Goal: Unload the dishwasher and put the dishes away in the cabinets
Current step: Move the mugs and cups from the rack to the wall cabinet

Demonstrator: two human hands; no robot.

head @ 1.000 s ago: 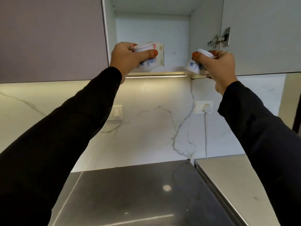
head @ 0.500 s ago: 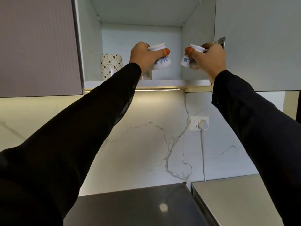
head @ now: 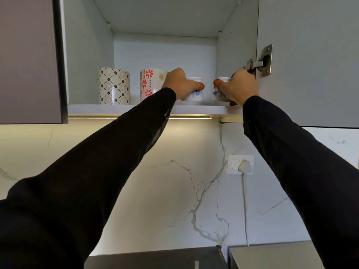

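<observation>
Closed door [head: 29,59]: far left of the shelf, dull mauve, shut, its dark edge bordering the open cabinet.
Shelf [head: 124,109]: pale, lowest board of the open cabinet; lit strip running just beneath its front edge.
Bean-pattern mug [head: 114,86]: upright at the left end of the shelf, white with brown diamond lattice.
Red-flower mug [head: 150,84]: upright on the shelf, just right of the bean-pattern mug, apart from it; right side hidden behind the left hand.
Left hand [head: 181,84]: above the middle of the shelf, fingers wrapped round the left cup, thumb across its front, orange nail showing.
Left cup [head: 195,92]: small, white, blue flower print; upright, base at shelf level just right of the red-flower mug; actual contact with the shelf not clear.
Right cup [head: 219,94]: same white and blue print, at the right end of the shelf, mostly covered; tilted slightly, base close to the board.
Right hand [head: 240,88]: closed round the right cup from the right side, orange-nailed thumb on its front, one fingertip down at the shelf edge.
Hinge [head: 262,64]: metal, above the right end of the shelf, on the open pale door [head: 310,65].
Sleeves [head: 97,171]: black, reaching up to the shelf from below.
Socket [head: 240,164]: on the marble wall under the right end of the shelf, white plug in, cord hanging down.
Table [head: 272,255]: bottom edge, far below the shelf, dark slab left, grey slab right.
</observation>
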